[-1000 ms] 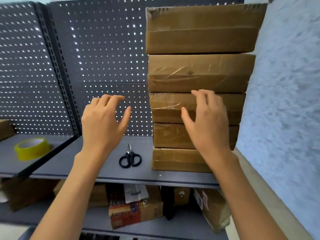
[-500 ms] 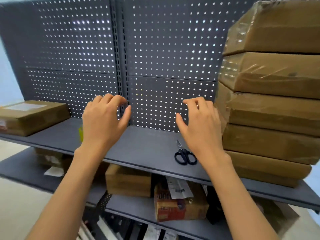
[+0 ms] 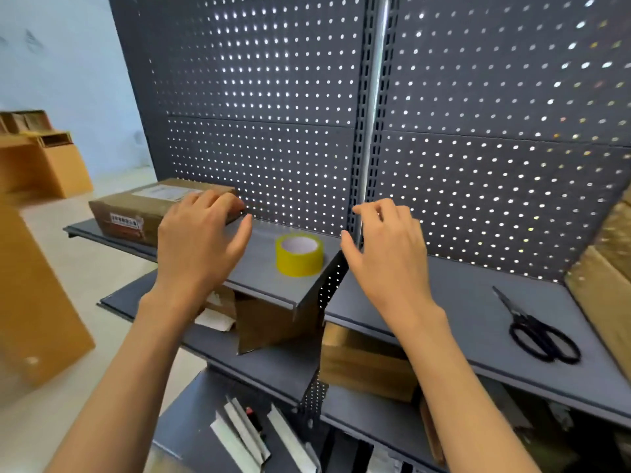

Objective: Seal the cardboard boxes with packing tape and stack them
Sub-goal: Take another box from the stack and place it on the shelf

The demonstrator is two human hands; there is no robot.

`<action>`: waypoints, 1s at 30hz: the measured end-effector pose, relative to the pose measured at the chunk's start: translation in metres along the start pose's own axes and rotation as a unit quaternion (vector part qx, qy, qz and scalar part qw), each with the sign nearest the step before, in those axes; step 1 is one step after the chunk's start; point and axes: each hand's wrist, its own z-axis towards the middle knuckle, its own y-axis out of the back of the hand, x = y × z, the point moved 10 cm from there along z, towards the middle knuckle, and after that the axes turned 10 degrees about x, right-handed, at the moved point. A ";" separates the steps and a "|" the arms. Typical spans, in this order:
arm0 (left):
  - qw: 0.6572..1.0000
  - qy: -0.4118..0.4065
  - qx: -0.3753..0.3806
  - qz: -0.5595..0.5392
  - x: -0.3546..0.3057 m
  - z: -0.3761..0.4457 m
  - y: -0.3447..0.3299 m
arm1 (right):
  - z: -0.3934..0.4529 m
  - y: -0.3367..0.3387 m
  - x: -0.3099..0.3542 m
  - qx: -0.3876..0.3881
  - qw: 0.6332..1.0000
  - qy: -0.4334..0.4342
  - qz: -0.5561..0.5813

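My left hand (image 3: 201,240) is up in the middle left of the frame, fingers loosely bent, holding nothing. My right hand (image 3: 389,254) is up in the middle, fingers loosely bent too, and it holds nothing. Behind my left hand a cardboard box (image 3: 143,208) lies flat on the shelf (image 3: 259,268) at the left. The yellow roll of packing tape (image 3: 299,255) sits on that shelf between my hands. Black scissors (image 3: 536,331) lie on the lower shelf at the right. The edge of a stack of boxes (image 3: 604,285) shows at the far right.
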 end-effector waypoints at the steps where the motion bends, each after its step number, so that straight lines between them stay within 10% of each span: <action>1: 1.000 0.006 0.004 0.003 0.009 0.002 -0.004 | 0.006 -0.009 0.006 0.002 1.000 0.004 0.003; 18: 0.993 0.089 0.008 0.071 0.155 0.049 -0.053 | 0.105 -0.138 0.088 0.033 0.993 0.055 0.102; 30: 1.000 0.001 0.006 0.007 0.277 0.119 -0.126 | 0.164 -0.230 0.166 0.001 0.997 -0.026 0.067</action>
